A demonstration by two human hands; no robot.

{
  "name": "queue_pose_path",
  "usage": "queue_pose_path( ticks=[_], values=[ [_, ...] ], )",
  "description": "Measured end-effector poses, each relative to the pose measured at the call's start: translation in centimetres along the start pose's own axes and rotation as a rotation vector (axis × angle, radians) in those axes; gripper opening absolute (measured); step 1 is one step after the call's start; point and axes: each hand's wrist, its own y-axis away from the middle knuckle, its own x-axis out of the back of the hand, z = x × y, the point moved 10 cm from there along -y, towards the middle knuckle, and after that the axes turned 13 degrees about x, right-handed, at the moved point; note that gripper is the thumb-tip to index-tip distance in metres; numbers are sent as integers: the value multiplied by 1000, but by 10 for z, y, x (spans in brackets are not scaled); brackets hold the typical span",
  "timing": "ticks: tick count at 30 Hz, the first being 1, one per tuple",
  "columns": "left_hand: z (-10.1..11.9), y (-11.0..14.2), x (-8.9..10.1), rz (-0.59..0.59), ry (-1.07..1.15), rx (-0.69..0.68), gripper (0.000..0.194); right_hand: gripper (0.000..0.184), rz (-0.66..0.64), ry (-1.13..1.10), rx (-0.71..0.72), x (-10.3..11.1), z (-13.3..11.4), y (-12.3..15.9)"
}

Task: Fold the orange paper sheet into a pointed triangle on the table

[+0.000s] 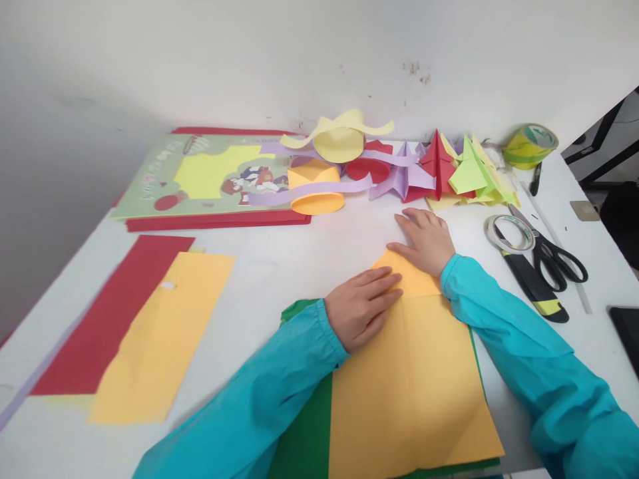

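Observation:
A large orange-yellow sheet of paper (379, 406) lies before me with a crease down its middle and its far corners folded inward. My left hand (363, 306) rests flat on the paper's folded left part, fingers stretched toward the middle. At the far right corner, my right hand (424, 241) lies with its fingers spread, palm side down, its thumb along the paper's upper edge. Beneath the sheet is green paper (304, 432), showing at the left and along the right edge. Neither hand grips anything that I can see.
Left lie a red sheet (114, 313) and an orange strip (174, 332). At the back are a printed paper pack (144, 173), curled paper rings (339, 143) and folded paper pieces (436, 166). Right are scissors (556, 259), a cutter knife (534, 286), white tape (512, 233) and yellow tape (532, 143).

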Motion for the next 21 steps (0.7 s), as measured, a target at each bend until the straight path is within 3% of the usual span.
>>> queue_pose_path(
  ticks=[21],
  values=[
    [1,1,-4,13,-24,12,38,57,-3,25,13,-1,-1,0]
  ],
)
